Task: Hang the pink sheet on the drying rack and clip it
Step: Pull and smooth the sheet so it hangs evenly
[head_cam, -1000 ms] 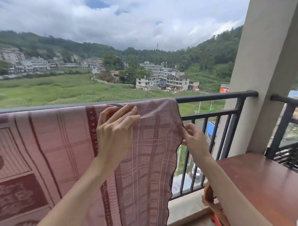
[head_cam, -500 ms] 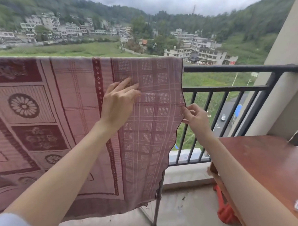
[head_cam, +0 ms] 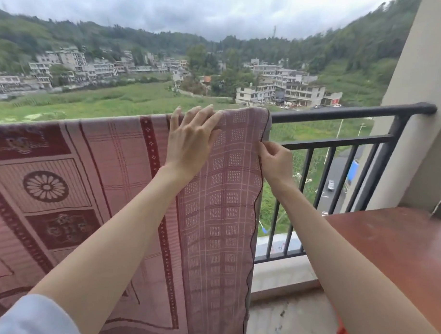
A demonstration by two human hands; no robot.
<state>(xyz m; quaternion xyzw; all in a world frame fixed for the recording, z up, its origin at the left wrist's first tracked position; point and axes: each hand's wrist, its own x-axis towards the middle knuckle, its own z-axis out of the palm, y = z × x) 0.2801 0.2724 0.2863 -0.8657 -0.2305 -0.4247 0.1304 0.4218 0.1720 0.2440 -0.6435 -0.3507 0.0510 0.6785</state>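
We have the pink sheet (head_cam: 213, 204) draped over the top bar of the black balcony railing (head_cam: 341, 112), so that it hangs down the near side from the bar almost to the floor. Its right edge, trimmed in a dark wavy line, falls just left of the bare stretch of railing

Our left hand (head_cam: 190, 143) lies flat on the sheet right at the top bar, fingers straight and spread a little, the fingertips reaching over the fold where the cloth bends across the bar. It presses on the fabric and grips nothing. The sheet sits under this hand and spreads away to its left, where the dark red flower panels show, and down below the wrist

Our right hand (head_cam: 274, 161) is lower and to the right, at the sheet's right edge a little beneath the top bar. Thumb and forefinger come together on the hem and pinch it, with the other fingers curled behind. The cloth lies to the left of this hand; the open railing bars lie behind and to its right

A reddish-brown wooden table (head_cam: 399, 248) stands at the right, near our right forearm and apart from the sheet
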